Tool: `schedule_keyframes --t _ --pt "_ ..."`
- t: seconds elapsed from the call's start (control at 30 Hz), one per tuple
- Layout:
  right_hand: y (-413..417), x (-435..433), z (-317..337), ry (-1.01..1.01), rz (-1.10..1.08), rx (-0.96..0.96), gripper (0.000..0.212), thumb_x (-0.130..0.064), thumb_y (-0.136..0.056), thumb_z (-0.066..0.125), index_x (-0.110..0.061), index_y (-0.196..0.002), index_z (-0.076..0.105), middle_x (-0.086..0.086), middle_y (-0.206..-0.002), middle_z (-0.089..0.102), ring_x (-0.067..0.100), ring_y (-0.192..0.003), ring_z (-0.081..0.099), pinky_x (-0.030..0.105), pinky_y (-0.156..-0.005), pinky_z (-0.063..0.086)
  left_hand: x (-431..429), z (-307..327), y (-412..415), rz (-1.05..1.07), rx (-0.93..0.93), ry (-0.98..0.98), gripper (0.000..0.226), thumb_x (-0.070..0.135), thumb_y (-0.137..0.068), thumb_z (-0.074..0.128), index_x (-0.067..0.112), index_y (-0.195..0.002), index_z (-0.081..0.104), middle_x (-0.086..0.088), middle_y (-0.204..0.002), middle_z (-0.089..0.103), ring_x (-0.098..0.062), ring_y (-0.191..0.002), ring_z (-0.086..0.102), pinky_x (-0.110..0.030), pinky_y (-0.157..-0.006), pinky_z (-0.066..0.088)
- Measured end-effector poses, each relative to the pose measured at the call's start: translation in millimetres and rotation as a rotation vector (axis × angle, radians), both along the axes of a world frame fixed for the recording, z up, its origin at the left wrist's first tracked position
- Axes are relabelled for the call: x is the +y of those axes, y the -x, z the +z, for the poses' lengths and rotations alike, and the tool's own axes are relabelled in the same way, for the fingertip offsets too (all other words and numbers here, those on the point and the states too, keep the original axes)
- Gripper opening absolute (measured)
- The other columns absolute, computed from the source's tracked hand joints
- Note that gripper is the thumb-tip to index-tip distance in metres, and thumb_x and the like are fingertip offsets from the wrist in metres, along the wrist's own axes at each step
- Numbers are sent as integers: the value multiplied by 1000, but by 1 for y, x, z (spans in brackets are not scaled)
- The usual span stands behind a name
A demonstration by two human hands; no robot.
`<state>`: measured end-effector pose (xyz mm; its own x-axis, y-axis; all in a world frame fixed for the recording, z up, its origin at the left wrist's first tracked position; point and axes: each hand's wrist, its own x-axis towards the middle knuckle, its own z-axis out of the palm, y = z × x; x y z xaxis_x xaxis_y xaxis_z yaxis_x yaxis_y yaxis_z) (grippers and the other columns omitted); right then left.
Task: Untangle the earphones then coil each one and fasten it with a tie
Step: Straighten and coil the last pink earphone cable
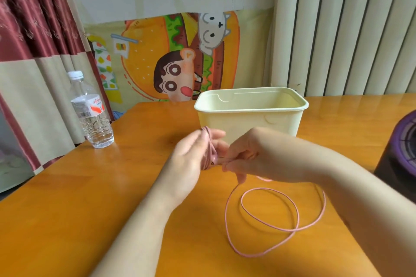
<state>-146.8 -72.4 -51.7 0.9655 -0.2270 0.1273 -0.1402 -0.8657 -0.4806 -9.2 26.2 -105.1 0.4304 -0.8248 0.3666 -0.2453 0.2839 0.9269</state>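
Note:
A pink earphone cord [267, 213] lies in loose loops on the orange table, below and to the right of my hands. Several turns of it are wound around the fingers of my left hand [193, 155], which is held up above the table with the fingers nearly straight. My right hand [245, 157] pinches the cord beside that coil, and the free length hangs from its fingers down to the loops. The earbuds are hidden. No tie is visible.
A pale yellow plastic bin [252, 117] stands open just behind my hands. A clear water bottle [92, 110] stands near the table's left edge. A dark purple round object [400, 148] sits at the right edge. Curtains and a cartoon cloth hang behind the table [90, 198].

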Motion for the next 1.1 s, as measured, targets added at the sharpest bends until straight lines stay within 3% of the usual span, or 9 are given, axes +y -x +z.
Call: schedule_keyframes --t 0.13,0.23,0.33,0.47,0.6,0.7,0.8,0.93,1.1 --pt "1 -12 0 175 -123 -148 13 -20 -83 64 -27 -86 76 -10 -72 70 10 -71 64 31 -70 54 5 -4 0 -39 -313 -200 43 44 -98 35 12 -90 63 2 -74 63 -10 -68 47 -23 -68 40" --pt "-1 -18 -5 197 -146 -224 12 -17 -83 65 -24 -87 75 -10 -79 71 5 -75 64 23 -73 52 9 -1 -2 -87 -283 -296 34 37 -99 39 15 -81 57 5 -66 53 -6 -64 50 -23 -65 39" --pt "-4 -25 -9 45 -135 -236 11 -12 -87 63 -21 -90 70 -11 -69 64 1 -58 59 11 -52 43 16 6 -5 -261 164 -227 27 32 -95 48 13 -78 58 5 -59 46 -10 -62 54 -25 -77 44" --pt "-4 -42 -19 -431 -123 -263 15 -21 -94 56 -21 -105 65 -10 -62 56 10 -48 42 20 -47 37 20 14 -25 -459 717 145 13 25 -83 67 15 -76 63 6 -58 47 -11 -57 56 -49 -98 46" --pt "-1 -55 -27 -921 -72 -267 28 -31 -79 59 -9 -95 68 -2 -56 38 9 -49 29 18 -47 29 18 16 -36 -186 1009 394 27 26 -91 48 17 -68 58 10 -58 43 -6 -53 52 -51 -91 51" --pt "0 -58 -29 -1093 -73 -201 25 -31 -81 57 -10 -86 68 0 -58 50 7 -50 44 18 -50 41 14 12 -41 -51 1110 480 28 22 -95 46 16 -69 54 8 -59 43 -7 -52 50 -52 -88 46" --pt "-2 -62 -34 -979 -138 -143 31 -33 -91 49 -10 -85 69 4 -66 63 11 -56 54 20 -53 47 14 11 -47 32 1202 542 28 21 -97 45 15 -71 52 8 -57 44 -7 -51 49 -52 -84 45" --pt "-1 -68 -37 -810 -233 -193 36 -35 -94 47 -8 -84 69 2 -48 43 10 -40 27 17 -38 24 19 10 -58 172 1291 630 28 20 -100 41 15 -73 48 7 -52 43 -8 -47 50 -53 -84 45" --pt "4 -80 -42 -712 -425 -220 34 -33 -96 49 -8 -78 63 2 -55 43 9 -44 32 16 -39 28 25 8 -70 246 1290 690 30 21 -100 38 17 -72 46 8 -51 43 -8 -46 50 -52 -80 48"
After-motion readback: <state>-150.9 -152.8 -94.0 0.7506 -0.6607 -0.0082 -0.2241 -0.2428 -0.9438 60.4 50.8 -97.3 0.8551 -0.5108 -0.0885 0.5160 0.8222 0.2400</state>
